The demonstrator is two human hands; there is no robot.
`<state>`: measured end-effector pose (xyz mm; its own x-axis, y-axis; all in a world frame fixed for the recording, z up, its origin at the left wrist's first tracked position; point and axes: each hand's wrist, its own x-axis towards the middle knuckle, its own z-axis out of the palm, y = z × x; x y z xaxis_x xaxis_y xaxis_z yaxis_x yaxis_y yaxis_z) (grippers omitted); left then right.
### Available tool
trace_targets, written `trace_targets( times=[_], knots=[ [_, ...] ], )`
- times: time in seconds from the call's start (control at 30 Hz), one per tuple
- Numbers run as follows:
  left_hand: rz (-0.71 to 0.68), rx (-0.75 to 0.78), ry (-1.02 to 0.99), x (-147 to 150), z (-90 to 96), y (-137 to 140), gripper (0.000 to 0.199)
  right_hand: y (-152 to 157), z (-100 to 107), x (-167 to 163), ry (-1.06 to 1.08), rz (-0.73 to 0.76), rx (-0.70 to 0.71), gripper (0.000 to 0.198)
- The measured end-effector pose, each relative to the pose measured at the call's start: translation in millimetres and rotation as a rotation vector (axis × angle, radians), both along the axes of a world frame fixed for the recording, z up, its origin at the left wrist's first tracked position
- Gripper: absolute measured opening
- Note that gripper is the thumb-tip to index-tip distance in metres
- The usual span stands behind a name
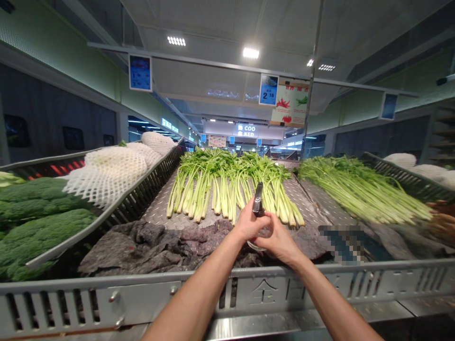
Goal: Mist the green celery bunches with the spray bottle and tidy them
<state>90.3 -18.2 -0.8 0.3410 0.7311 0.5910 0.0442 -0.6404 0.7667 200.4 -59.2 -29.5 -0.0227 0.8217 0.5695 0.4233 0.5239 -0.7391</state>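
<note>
Both my hands are together over the front of the vegetable display, on a spray bottle with a black head (pixel 258 199) and a clear body mostly hidden by my fingers. My left hand (pixel 249 221) is wrapped round it just below the head. From the other side, my right hand (pixel 280 239) grips the bottle with curved fingers. Just beyond the hands lies a row of celery (pixel 220 189), leafy tops pointing away and pale stalks towards me. Crumpled dark grey cloth (pixel 142 244) lies in front of the stalks, partly beneath my hands.
A grey slatted rail (pixel 142 296) runs along the display's front edge. Left of the celery, a black slatted divider (pixel 142 182) borders produce in white foam nets (pixel 106 166) and broccoli (pixel 46 227). A mirror (pixel 355 128) on the right reflects the celery. Price signs (pixel 268 90) hang above.
</note>
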Motion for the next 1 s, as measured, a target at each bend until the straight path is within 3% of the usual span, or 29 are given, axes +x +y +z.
trace_targets(
  times=[0.6,0.83,1.0],
  knots=[
    [0.093,0.09,0.041,1,4.3,-11,0.034,-12,8,-4,-0.018,0.064,0.021,0.072],
    [0.077,0.07,0.063,0,3.5,-12,0.027,-12,7,-4,-0.026,0.095,0.011,0.07],
    [0.141,0.067,0.079,0,3.5,-13,0.028,-16,9,-5,-0.033,0.108,-0.01,0.067]
  ],
)
